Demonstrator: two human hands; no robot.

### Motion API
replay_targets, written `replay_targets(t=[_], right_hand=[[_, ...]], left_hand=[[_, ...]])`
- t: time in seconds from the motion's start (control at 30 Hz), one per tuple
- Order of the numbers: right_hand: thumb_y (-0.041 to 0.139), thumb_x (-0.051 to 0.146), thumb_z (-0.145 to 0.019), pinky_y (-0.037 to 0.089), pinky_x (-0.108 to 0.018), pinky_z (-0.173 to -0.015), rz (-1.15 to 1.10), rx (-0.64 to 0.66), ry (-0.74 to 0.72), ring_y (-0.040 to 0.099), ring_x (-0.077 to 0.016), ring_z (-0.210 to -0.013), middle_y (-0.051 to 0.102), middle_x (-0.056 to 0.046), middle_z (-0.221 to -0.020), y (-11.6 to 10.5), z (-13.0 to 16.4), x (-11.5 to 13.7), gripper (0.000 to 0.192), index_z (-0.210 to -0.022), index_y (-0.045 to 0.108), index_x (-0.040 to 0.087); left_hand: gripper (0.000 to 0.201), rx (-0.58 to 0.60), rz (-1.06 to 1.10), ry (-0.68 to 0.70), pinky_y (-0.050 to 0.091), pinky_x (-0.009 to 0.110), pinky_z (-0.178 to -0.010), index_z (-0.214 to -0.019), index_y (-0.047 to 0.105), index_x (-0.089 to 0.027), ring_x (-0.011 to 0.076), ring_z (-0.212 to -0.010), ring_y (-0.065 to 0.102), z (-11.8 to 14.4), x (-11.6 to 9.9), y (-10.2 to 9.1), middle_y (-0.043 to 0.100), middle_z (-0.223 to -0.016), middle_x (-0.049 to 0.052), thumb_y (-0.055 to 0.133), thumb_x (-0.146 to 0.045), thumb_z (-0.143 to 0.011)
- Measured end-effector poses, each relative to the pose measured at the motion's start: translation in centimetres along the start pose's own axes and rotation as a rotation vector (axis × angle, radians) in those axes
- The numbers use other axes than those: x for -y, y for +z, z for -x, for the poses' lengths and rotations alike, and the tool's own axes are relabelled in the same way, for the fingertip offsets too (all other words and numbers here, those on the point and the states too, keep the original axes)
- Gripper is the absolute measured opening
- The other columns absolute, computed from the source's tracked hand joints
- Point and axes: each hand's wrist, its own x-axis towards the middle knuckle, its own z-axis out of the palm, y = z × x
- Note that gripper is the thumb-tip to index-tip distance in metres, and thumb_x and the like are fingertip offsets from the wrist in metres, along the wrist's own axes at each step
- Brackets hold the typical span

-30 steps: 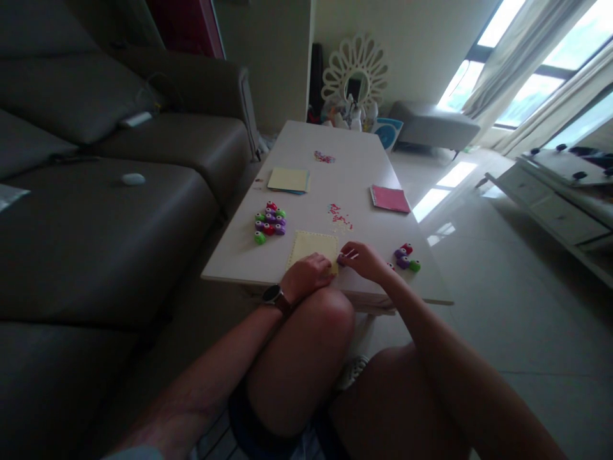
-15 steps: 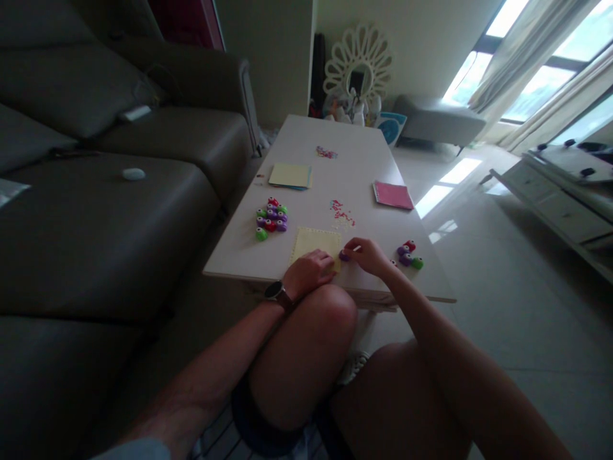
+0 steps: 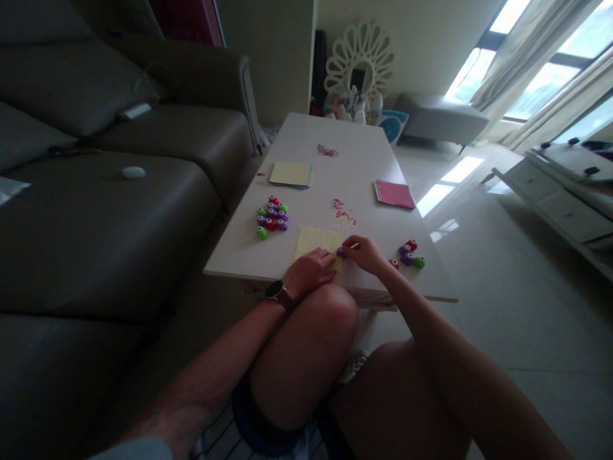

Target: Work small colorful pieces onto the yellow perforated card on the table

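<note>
1. White rectangular tabletop bears a pale-yellow notched paper sheet; the left hand lies over its near part, fingers loosely extended, and light pressure could let it skew.
2. The right hand pinches a small rounded purple plastic gadget, seemingly at the sheet's right edge; tilting it could tear the paper.

Pale yellow paper, purple punch

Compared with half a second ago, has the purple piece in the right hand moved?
Yes: the purple piece has shifted slightly left, judged against the unmoved pink pad.
</note>
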Motion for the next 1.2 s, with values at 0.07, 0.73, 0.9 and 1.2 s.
replay_targets(t=[0.07,0.73,0.9,1.2], right_hand=[[0.065,0.025,-0.084,0.050,-0.028,-0.065,-0.011,0.003,-0.003,0.067,-0.0164,-0.069,0.074,-0.005,-0.079,0.0,0.0,0.0,0.007,-0.082,0.068,0.019],[0.069,0.011,-0.066,0.045,-0.023,-0.057,-0.086,0.042,0.283,0.057,-0.0121,-0.060,0.068,-0.002,-0.066,0.2,-2.0,0.9,0.008,-0.065,0.065,0.017],[0.068,0.012,-0.065,0.046,-0.024,-0.055,-0.165,0.052,0.247,0.057,-0.0137,-0.058,0.067,-0.003,-0.062,0.4,-2.2,0.7,0.010,-0.060,0.063,0.019],[0.071,0.029,-0.075,0.045,-0.027,-0.060,0.031,-0.087,0.152,0.059,-0.0150,-0.064,0.071,-0.006,-0.072,-2.6,-0.8,-1.3,0.012,-0.071,0.071,0.017]], left_hand=[[0.027,-0.009,0.014,-0.011,0.049,0.037,-0.100,-0.118,0.057,-0.017,0.0230,-0.113,0.057,0.0,0.1,0.1,0.062,-0.119,0.008,0.061,-0.029,-0.094],[0.065,0.046,0.003,-0.016,0.043,0.041,-0.107,-0.156,0.031,-0.024,0.0239,-0.129,0.051,-0.8,0.5,0.4,0.048,-0.152,0.005,0.051,-0.025,-0.094],[0.066,0.057,-0.022,-0.014,0.044,0.043,-0.105,-0.156,0.029,-0.024,0.0256,-0.129,0.051,-0.8,0.3,0.1,0.047,-0.153,0.007,0.051,-0.024,-0.094],[0.053,-0.049,0.045,-0.058,0.038,0.041,-0.117,-0.145,0.042,-0.017,0.0235,-0.137,0.046,-0.3,0.1,0.7,0.052,-0.146,0.010,0.054,-0.023,-0.094]])
